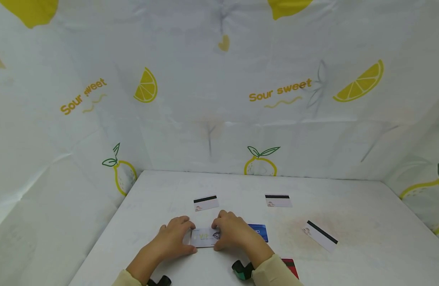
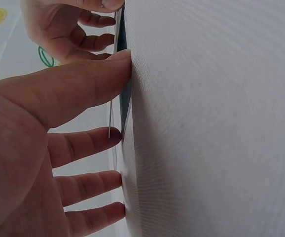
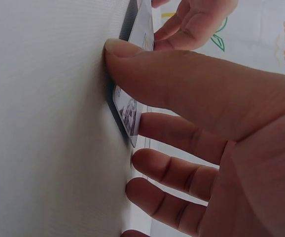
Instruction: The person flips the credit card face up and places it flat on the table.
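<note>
A pale silver card with "VIP" lettering (image 1: 204, 237) lies flat between the two hands, close over the white table. My left hand (image 1: 174, 236) holds its left end, thumb at the near edge and fingertips at the far edge. The right hand (image 1: 235, 234) grips the opposite end the same way, covering part of the printed figure. In the right wrist view, the card's (image 3: 128, 111) corner shows beyond the thumb, with a dark shadow beneath. A blue card (image 1: 261, 231) sticks out from behind the right hand, partly hidden.
Three white cards with black stripes lie around: one far left (image 1: 206, 203), another far right (image 1: 278, 201), a third tilted at right (image 1: 321, 236). A red card (image 1: 290, 267) shows beside the right sleeve. Lemon-printed cloth (image 1: 190, 131) walls the table's back and sides.
</note>
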`<state>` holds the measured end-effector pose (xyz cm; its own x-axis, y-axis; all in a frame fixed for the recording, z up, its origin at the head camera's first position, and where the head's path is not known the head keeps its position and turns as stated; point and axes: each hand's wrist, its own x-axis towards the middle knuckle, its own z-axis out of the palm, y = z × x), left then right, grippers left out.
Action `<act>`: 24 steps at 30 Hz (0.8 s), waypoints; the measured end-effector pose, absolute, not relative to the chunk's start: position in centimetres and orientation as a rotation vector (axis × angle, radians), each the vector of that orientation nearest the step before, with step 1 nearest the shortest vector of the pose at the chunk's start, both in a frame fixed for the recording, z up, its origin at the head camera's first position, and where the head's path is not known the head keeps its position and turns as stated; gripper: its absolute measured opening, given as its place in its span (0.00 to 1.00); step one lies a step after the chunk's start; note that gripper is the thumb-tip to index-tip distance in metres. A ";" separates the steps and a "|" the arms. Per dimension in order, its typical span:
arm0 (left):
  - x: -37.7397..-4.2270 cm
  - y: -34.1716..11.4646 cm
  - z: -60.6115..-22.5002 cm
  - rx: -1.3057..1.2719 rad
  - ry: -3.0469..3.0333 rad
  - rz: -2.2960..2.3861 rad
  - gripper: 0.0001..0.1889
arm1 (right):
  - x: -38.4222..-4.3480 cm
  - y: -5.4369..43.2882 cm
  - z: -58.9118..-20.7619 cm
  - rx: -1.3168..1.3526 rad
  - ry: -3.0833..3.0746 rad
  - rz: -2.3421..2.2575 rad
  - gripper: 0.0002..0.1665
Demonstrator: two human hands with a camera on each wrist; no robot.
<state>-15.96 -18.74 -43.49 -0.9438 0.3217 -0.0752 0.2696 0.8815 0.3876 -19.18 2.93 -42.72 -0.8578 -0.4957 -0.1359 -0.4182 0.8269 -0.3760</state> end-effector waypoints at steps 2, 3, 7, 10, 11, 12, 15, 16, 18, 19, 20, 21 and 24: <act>-16.0 -18.8 -43.6 0.465 2.915 0.574 0.29 | -19.2 3.0 -42.8 -0.717 2.787 -0.490 0.29; -16.0 -18.8 -43.7 0.468 2.915 0.575 0.29 | -19.3 3.0 -42.9 -0.720 2.789 -0.490 0.29; -16.0 -18.9 -43.8 0.471 2.913 0.578 0.29 | -19.4 3.0 -43.0 -0.726 2.790 -0.493 0.30; -16.0 -18.9 -43.7 0.468 2.911 0.581 0.29 | -19.4 3.1 -43.0 -0.719 2.782 -0.505 0.29; -16.0 -18.9 -43.6 0.469 2.910 0.582 0.29 | -19.4 3.1 -43.0 -0.714 2.778 -0.514 0.29; -16.0 -18.9 -43.6 0.469 2.910 0.584 0.29 | -19.4 3.2 -43.0 -0.707 2.773 -0.522 0.29; -15.9 -18.8 -43.5 0.466 2.905 0.590 0.29 | -19.5 3.4 -42.9 -0.685 2.751 -0.565 0.28; -15.9 -18.8 -43.4 0.464 2.902 0.590 0.30 | -19.5 3.4 -42.9 -0.680 2.745 -0.581 0.28; -15.9 -18.8 -43.5 0.457 2.897 0.587 0.30 | -19.5 3.5 -42.9 -0.674 2.733 -0.613 0.27; -15.9 -18.8 -43.5 0.454 2.895 0.586 0.30 | -19.6 3.5 -42.9 -0.676 2.727 -0.628 0.27; -15.9 -18.8 -43.5 0.452 2.893 0.584 0.30 | -19.6 3.6 -43.0 -0.679 2.724 -0.636 0.27; -15.9 -18.8 -43.4 0.449 2.892 0.585 0.30 | -19.6 3.6 -43.0 -0.684 2.723 -0.642 0.27; -15.9 -18.8 -43.5 0.449 2.896 0.586 0.31 | -19.7 3.6 -43.2 -0.699 2.719 -0.646 0.27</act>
